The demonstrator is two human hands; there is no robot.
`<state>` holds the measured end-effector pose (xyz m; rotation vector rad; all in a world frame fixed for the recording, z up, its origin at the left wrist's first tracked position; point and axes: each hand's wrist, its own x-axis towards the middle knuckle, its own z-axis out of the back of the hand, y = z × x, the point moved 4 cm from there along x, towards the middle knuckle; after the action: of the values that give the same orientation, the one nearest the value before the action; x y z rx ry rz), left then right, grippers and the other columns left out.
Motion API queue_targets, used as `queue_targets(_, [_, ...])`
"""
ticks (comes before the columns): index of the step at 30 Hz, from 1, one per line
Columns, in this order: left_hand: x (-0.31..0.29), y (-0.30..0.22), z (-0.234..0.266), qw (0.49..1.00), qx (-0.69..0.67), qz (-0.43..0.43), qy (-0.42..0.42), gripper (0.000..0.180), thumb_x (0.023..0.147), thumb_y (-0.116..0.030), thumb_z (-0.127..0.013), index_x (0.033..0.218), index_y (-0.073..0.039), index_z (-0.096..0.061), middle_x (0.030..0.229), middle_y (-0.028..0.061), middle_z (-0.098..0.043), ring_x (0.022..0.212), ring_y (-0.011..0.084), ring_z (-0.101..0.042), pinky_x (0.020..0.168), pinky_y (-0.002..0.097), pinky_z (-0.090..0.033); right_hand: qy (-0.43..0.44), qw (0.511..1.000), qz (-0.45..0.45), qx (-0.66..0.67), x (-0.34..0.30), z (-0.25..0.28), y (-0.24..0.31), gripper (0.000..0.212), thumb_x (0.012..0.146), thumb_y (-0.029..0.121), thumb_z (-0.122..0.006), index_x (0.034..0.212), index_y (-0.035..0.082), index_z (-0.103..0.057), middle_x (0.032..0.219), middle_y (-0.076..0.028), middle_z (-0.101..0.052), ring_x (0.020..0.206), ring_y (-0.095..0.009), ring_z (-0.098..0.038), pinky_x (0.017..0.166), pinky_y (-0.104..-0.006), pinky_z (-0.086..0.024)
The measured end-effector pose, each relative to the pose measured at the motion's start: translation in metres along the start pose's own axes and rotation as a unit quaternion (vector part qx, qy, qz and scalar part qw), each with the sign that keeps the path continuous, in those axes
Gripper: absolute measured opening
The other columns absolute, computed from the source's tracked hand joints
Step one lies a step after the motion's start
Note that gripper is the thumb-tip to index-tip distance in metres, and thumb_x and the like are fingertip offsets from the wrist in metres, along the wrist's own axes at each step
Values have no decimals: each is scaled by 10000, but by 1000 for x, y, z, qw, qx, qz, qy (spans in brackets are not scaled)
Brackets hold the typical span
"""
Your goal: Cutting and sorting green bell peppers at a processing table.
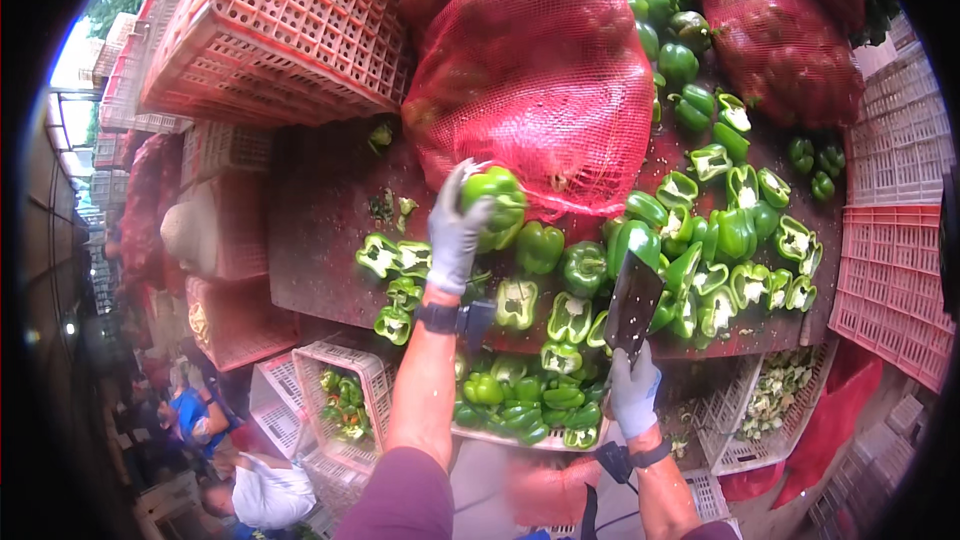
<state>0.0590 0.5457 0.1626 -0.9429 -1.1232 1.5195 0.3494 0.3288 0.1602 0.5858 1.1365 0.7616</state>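
Note:
My left hand (pixel 453 235), in a grey glove, is wrapped round a whole green bell pepper (pixel 497 202) beside the mouth of a red mesh sack (pixel 540 90). In my gloved right hand (pixel 634 392) is a broad-bladed cleaver (pixel 632 302), its blade pointing away from me over the table's front edge. Two whole peppers, one of them a green bell pepper (pixel 541 247), sit between my hands. Halved peppers (pixel 733 233) with pale insides lie heaped right of the blade. A few more halves (pixel 379 254) lie left of my left hand.
Below the dark red table (pixel 320 260), a crate of cut peppers (pixel 522 402) stands in front of me. A crate of pepper scraps (pixel 780 400) is at the right. Stacked red crates (pixel 290 25) rise at the back left. Other people (pixel 270 490) are at the lower left.

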Motion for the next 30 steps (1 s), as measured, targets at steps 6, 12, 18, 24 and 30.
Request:
queue_targets(6, [-66, 35, -10, 967, -151, 147, -143, 446, 1016, -285, -610, 1339, 22, -593, 1205, 102, -640, 1108, 173, -608, 992, 337, -501, -44, 989, 117, -82, 5, -24, 44, 287, 978, 103, -600, 1252, 17, -603, 729, -193, -658, 620, -341, -653, 575, -427, -483])
queue_targets(12, [-106, 87, -74, 975, 134, 18, -177, 403, 1059, -329, -538, 1232, 18, -648, 1281, 213, -594, 1219, 352, -559, 1084, 437, -423, -75, 979, 149, -119, 51, -81, 31, 371, 982, 208, -601, 1294, 8, -591, 783, -216, -682, 696, -402, -670, 675, -475, -512])
queue_targets(18, [-146, 83, -47, 966, 219, 26, -138, 301, 1040, -238, -538, 1142, 8, -679, 1220, 189, -626, 1130, 364, -597, 999, 438, -473, -110, 983, 116, -90, 35, -31, 7, 330, 983, 150, -614, 1278, 4, -599, 741, -189, -678, 652, -373, -679, 581, -439, -504])
queue_targets(24, [-194, 104, -12, 979, 112, 131, -113, 350, 1080, -279, -485, 1189, 3, -661, 1031, 128, -684, 764, 182, -662, 671, 305, -546, -34, 931, 322, -170, -33, -18, 49, 354, 899, 14, -678, 1247, 15, -617, 740, -160, -661, 642, -353, -670, 584, -434, -510])
queue_targets(30, [-216, 107, -33, 941, -45, 332, -56, 451, 1088, -372, -487, 1351, -11, -550, 1017, 93, -674, 635, 128, -644, 514, 249, -511, 115, 901, 233, -347, 32, -65, 2, 242, 954, 115, -579, 1185, 44, -580, 806, -198, -716, 738, -390, -713, 631, -487, -536])
